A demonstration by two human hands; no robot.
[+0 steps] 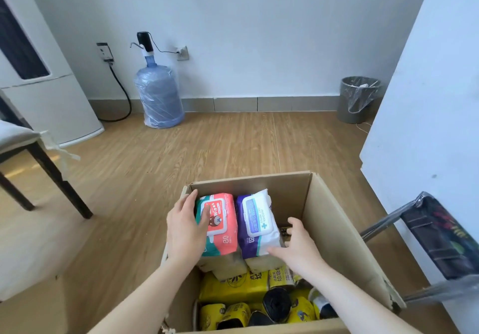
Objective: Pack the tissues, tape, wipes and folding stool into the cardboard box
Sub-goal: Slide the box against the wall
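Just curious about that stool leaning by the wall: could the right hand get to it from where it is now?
Probably yes. The right hand rests on the purple wipes pack inside the cardboard box; the folding stool stands just beyond the box's right wall, nothing between.

Bright daylight, soft shadows, wide-angle edge warp.

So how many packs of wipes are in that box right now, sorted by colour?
Red and green wipes pack: 1, under the left hand
Purple and white wipes pack: 1, touched by the right hand
Total: 2, side by side in the cardboard box
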